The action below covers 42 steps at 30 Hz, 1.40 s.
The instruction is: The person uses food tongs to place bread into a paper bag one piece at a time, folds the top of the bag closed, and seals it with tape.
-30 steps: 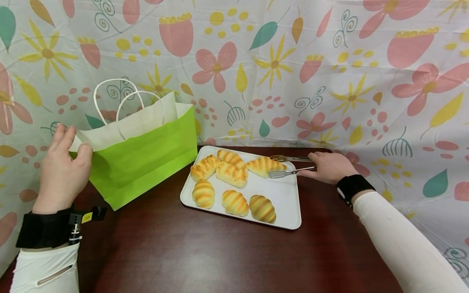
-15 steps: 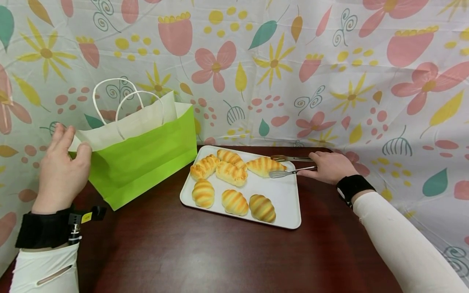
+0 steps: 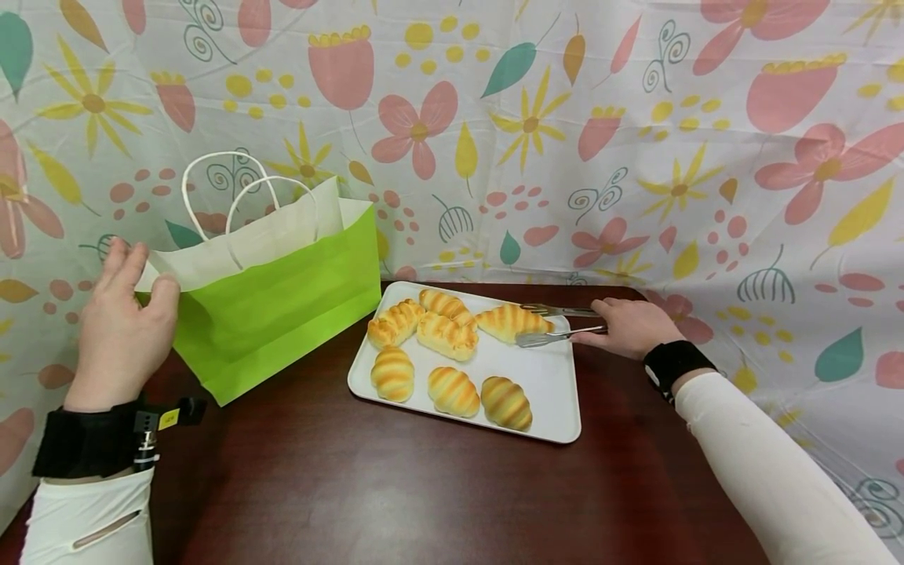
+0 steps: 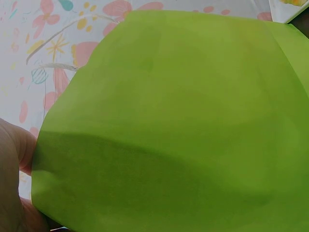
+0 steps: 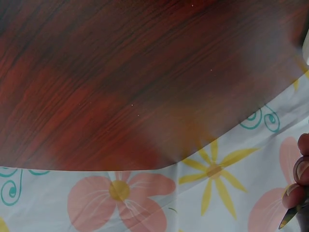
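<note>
My left hand [image 3: 127, 329] pinches the left top edge of a lime-green paper bag [image 3: 282, 306] with a white lining and white twisted handles. In the left wrist view, fingers and thumb show at the edge of the bag [image 4: 183, 116]. My right hand [image 3: 628, 326] grips metal tongs [image 3: 547, 337]. The two arms of the tongs lie on either side of a long striped bread roll [image 3: 510, 322] at the back right of a white tray [image 3: 554, 392]. Only fingertips [image 5: 301, 169] of the right hand show in the right wrist view.
Several other bread rolls lie on the tray, among them a browner one [image 3: 506, 403] at the front. The tray stands on a dark reddish wooden table [image 3: 424, 494]. A flower-printed cloth [image 3: 537, 157] hangs close behind the table and round its sides.
My right hand and the tongs have shifted very slightly left. The left hand, bag and tray look unmoved.
</note>
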Motion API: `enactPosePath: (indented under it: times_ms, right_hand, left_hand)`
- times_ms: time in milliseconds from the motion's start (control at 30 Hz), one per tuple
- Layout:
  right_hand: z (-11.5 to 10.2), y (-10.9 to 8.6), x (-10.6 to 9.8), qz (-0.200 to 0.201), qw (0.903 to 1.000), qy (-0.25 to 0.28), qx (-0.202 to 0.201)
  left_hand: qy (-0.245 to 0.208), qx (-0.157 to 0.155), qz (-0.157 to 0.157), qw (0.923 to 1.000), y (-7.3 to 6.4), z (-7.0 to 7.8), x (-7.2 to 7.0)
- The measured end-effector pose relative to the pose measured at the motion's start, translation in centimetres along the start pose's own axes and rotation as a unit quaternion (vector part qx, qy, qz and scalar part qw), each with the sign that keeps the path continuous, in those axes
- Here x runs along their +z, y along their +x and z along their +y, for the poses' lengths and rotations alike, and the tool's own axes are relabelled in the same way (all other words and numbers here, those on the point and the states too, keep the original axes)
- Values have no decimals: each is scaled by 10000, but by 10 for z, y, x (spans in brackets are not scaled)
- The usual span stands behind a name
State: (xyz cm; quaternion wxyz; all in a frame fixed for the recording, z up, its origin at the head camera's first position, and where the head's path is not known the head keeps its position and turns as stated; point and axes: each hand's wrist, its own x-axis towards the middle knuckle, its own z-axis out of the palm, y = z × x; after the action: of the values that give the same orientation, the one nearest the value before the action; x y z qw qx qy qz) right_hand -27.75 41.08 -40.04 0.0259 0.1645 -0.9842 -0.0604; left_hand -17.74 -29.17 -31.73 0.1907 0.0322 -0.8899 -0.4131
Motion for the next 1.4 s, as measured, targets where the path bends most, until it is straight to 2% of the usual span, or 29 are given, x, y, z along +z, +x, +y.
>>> enactPosePath:
  times_ms: [533, 1067, 1400]
  right_hand:
    - [-3, 0, 5, 152, 9999, 23, 28]
    - [-4, -3, 0, 340, 9994, -73, -45]
    - [-4, -5, -1, 536, 9985, -66, -134]
  left_hand:
    - [-12, -12, 17, 10000, 1, -1, 1]
    - [-34, 7, -7, 10000, 4, -5, 0]
    - [-15, -36, -16, 10000, 2, 3, 0]
